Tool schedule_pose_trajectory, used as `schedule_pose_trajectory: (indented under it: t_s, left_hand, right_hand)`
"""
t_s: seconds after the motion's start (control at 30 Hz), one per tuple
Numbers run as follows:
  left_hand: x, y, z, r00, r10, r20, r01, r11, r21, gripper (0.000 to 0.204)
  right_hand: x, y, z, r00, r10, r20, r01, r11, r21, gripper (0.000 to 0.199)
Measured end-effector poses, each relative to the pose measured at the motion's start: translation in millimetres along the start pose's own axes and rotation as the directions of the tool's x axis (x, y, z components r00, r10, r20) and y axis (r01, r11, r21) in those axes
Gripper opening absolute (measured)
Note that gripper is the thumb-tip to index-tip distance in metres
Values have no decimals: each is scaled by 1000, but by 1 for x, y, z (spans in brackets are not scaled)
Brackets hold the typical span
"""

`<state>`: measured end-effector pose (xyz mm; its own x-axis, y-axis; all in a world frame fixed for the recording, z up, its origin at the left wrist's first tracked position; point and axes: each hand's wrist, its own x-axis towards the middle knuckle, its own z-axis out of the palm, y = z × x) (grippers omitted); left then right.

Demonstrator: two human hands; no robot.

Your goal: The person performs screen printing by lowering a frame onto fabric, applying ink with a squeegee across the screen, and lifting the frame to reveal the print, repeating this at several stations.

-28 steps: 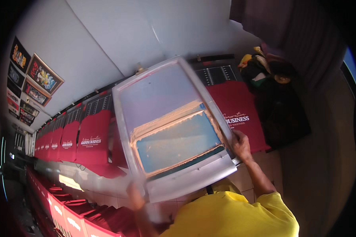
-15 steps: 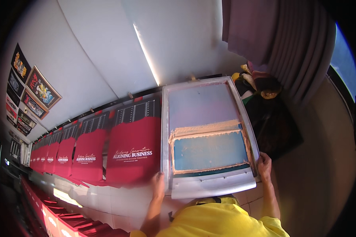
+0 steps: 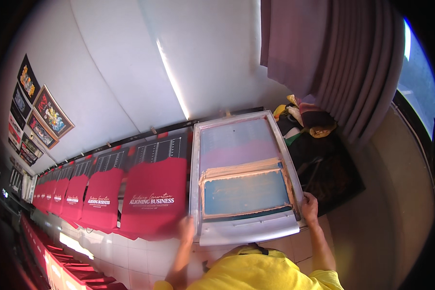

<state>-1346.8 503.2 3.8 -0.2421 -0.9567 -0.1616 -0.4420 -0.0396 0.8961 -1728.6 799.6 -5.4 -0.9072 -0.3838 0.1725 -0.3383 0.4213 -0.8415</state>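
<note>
Right hand [image 3: 310,207] gripping screen frame [image 3: 244,179], long table [image 3: 130,251], white wall [image 3: 130,63]

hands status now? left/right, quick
Left hand: blurred, at the left edge of the printing screen frame; grip cannot be told.
Right hand: closed on the frame's right edge.

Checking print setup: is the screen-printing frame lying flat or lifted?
Flat: the screen-printing frame lies on the table, level with the red shirts, left hand and right hand on its near corners.

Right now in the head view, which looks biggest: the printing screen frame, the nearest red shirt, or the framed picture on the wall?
1. Printing screen frame
2. Nearest red shirt
3. Framed picture, though it hangs farther away, so its true size is unsure.
</note>
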Motion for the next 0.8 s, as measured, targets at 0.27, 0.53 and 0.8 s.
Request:
schedule_pose_trajectory:
  t_s: [0.27,0.53,0.8]
  left_hand:
    - [4,0,5,998,-44,-41,42,998,-56,35]
    - [4,-2,8,997,-73,-16,72,994,-82,32]
    - [3,5,4,997,-81,14,81,996,-23,32]
  right_hand:
    - [7,1,9,1000,22,5,-22,999,-26,28]
    - [12,-1,12,1000,2,-12,-1,1000,12,25]
    - [12,-3,11,999,29,23,-31,997,71,24]
